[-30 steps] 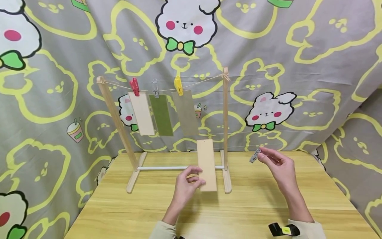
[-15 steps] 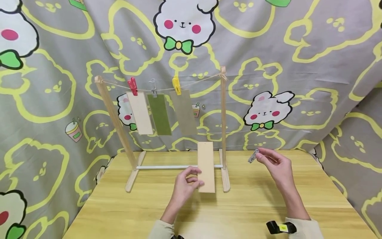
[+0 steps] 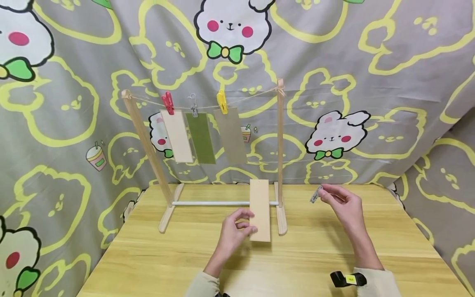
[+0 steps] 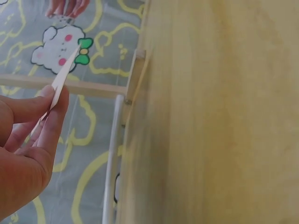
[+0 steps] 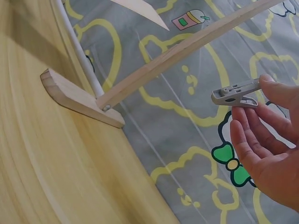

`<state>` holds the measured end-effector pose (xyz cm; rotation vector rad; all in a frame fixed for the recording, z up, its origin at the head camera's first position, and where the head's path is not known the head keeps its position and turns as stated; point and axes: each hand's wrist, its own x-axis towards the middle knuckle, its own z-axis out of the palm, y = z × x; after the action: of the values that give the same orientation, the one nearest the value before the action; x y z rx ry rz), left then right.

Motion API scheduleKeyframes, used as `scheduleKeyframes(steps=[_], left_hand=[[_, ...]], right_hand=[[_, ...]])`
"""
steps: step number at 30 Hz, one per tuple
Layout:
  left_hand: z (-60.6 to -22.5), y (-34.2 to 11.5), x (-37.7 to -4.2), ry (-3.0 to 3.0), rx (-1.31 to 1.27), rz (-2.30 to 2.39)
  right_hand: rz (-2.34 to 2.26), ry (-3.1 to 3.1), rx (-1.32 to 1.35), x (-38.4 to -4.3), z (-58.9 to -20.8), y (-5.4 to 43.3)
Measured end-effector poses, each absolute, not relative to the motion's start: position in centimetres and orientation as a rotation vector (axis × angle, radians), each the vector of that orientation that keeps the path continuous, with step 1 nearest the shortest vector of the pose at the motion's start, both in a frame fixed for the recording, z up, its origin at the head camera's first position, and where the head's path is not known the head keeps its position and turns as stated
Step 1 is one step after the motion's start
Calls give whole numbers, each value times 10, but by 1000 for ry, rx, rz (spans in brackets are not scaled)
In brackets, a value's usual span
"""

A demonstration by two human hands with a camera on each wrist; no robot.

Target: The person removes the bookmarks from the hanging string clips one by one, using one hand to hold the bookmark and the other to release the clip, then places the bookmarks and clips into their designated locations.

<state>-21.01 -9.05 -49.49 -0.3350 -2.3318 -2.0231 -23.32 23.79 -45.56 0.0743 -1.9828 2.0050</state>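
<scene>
My left hand (image 3: pixel 233 231) pinches a pale beige card (image 3: pixel 259 210) by its left edge and holds it upright above the table, in front of the rack's right end. Edge-on, the same card (image 4: pixel 58 91) shows between thumb and fingers in the left wrist view. Off to the right, my right hand (image 3: pixel 343 206) grips a grey clothespin (image 5: pixel 233 93) by its handle ends, between thumb and fingers; its tip points left, toward the rack. A string (image 3: pixel 252 99) on the rack bears a cream card (image 3: pixel 177 136), a green card (image 3: pixel 201 138) and a grey-brown card (image 3: pixel 231 136).
A red clothespin (image 3: pixel 168 103), a clear grey clothespin (image 3: pixel 193 105) and a yellow clothespin (image 3: pixel 222 102) clip the hung cards. The rack has a left post (image 3: pixel 148 152), a right post (image 3: pixel 280 144) and a white bottom bar (image 3: pixel 208 203). A patterned curtain (image 3: pixel 334 53) stands behind the wooden table (image 3: pixel 167 264).
The card in my left hand has sunk slightly and shifted a little right relative to the rack. My right hand keeps the clothespin in nearly the same place. The head view has shifted slightly.
</scene>
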Motion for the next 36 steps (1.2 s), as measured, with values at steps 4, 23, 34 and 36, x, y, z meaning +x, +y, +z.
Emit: scheduleKeyframes(steps=[4, 23, 34, 36], left_hand=[[-499, -90, -208, -2346, -328, -2038], [-508, -89, -201, -2390, -320, -2053], [-509, -90, -200, -2406, -264, -2090], [-509, -89, -200, -2401, -257, -2101]], right_hand=[[1980, -2029, 56, -235, -462, 239], [1876, -2243, 23, -242, -486, 238], [1904, -2258, -6, -245, -494, 237], [1906, -2264, -2, -246, -495, 237]])
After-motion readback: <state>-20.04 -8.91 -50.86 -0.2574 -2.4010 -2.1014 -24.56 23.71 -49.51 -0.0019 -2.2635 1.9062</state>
